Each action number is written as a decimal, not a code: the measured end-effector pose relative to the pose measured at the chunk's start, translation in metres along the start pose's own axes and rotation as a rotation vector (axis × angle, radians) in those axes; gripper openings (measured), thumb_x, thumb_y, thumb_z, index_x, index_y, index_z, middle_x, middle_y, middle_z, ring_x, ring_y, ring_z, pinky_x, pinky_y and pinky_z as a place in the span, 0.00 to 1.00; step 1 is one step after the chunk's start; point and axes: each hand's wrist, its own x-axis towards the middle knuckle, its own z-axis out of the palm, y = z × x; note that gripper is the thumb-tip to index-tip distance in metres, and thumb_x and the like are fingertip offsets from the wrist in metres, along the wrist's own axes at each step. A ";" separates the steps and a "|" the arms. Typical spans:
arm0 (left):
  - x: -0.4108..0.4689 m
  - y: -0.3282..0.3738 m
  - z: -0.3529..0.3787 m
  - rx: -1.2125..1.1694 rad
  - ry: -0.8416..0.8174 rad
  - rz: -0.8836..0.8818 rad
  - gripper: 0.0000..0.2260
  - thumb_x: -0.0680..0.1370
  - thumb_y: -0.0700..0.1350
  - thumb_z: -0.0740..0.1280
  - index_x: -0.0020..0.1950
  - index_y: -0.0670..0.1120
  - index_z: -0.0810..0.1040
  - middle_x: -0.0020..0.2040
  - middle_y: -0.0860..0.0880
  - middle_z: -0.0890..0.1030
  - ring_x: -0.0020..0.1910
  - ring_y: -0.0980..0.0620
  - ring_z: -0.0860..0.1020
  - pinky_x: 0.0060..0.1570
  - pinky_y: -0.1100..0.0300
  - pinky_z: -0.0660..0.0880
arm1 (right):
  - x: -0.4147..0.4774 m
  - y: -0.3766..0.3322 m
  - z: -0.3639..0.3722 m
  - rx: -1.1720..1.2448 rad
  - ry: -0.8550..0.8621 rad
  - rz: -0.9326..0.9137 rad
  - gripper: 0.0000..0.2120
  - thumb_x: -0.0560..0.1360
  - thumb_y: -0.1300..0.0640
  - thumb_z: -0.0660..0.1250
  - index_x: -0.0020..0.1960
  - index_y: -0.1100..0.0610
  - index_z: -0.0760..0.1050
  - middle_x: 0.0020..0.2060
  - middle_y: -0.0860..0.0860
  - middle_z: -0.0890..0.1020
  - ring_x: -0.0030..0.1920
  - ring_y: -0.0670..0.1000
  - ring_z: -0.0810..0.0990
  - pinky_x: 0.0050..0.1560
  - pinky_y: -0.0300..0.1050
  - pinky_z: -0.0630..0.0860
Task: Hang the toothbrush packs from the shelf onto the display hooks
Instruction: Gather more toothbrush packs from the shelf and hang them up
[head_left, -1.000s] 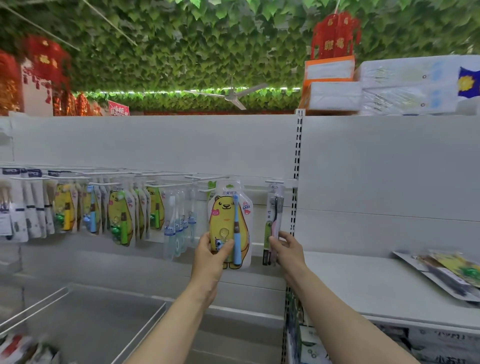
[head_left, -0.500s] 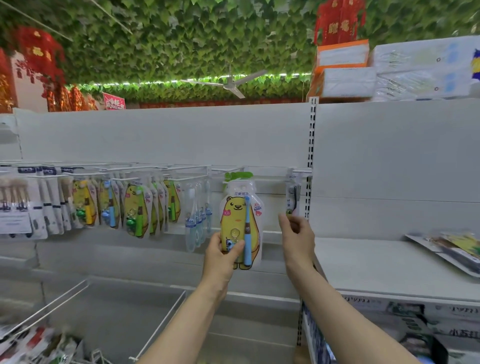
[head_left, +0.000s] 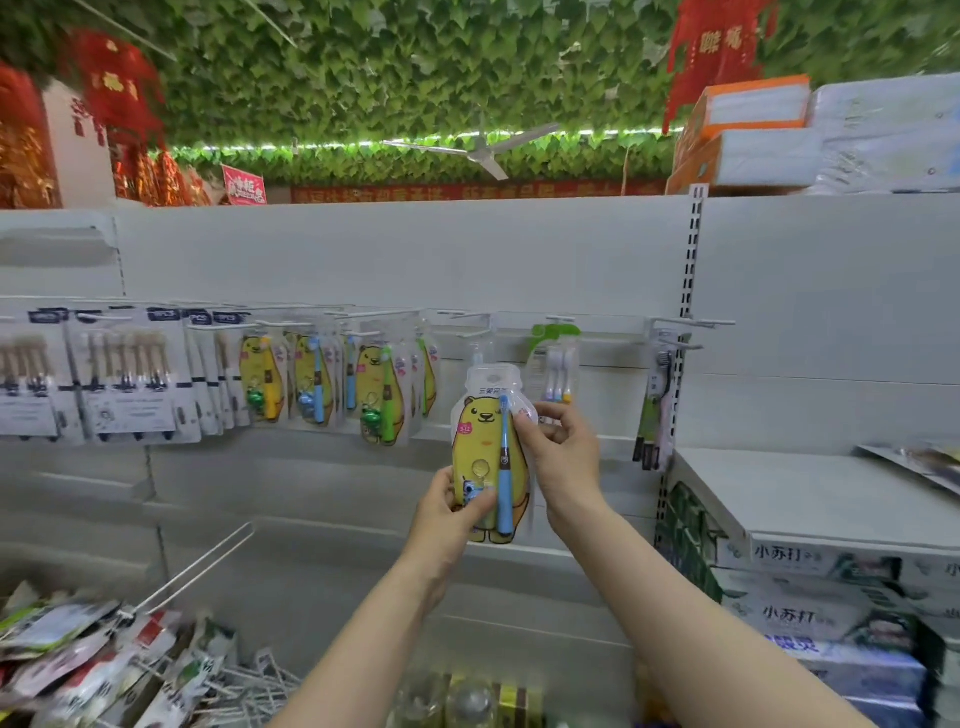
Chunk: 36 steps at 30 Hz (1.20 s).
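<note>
Head view, person at a shop display wall. The fingers (head_left: 525, 422) of the right hand (head_left: 563, 449) now pinch the upper right edge of the bear pack (head_left: 480, 441); half a second ago this hand was at the dark pack (head_left: 655, 410) hanging beside the slotted upright (head_left: 690, 270). The left hand (head_left: 452, 512) grips the bear pack's lower edge as before, thumb across the front and fingers curled behind.

The bear pack is a flat, glossy blister card with a narrowed neck, printed with a yellow bear. Under its clear plastic sit a slim blue toothbrush (head_left: 503, 467), upright, and a small blue charm. It is held upright in front of the white panel, its top just below a white wire hook (head_left: 465, 315); whether it is caught on the hook cannot be told.

Just right of it hangs a green-topped pack (head_left: 555, 358). To the left hang similar bear-printed cards (head_left: 382, 395). More packs (head_left: 919, 460) lie flat on the smooth white shelf (head_left: 805, 499) at the right, well apart from the hands.
</note>
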 end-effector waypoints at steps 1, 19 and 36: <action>-0.005 0.002 -0.011 0.009 -0.022 -0.005 0.15 0.77 0.41 0.72 0.63 0.47 0.75 0.54 0.46 0.85 0.56 0.43 0.82 0.61 0.41 0.76 | -0.005 0.001 0.009 -0.011 0.010 0.002 0.06 0.76 0.57 0.73 0.51 0.52 0.77 0.41 0.54 0.85 0.40 0.48 0.85 0.36 0.39 0.79; -0.004 0.045 -0.222 0.004 0.210 0.036 0.13 0.77 0.39 0.72 0.59 0.42 0.74 0.51 0.42 0.85 0.46 0.47 0.84 0.42 0.57 0.79 | -0.026 0.018 0.212 -0.102 -0.190 -0.045 0.05 0.76 0.54 0.73 0.51 0.53 0.81 0.44 0.56 0.85 0.46 0.53 0.84 0.45 0.48 0.82; 0.106 0.049 -0.313 0.017 0.139 0.089 0.12 0.77 0.39 0.71 0.59 0.44 0.73 0.49 0.47 0.86 0.50 0.46 0.85 0.47 0.53 0.80 | 0.044 0.053 0.320 -0.106 -0.087 -0.092 0.02 0.74 0.55 0.74 0.46 0.51 0.81 0.42 0.54 0.85 0.43 0.48 0.82 0.36 0.31 0.74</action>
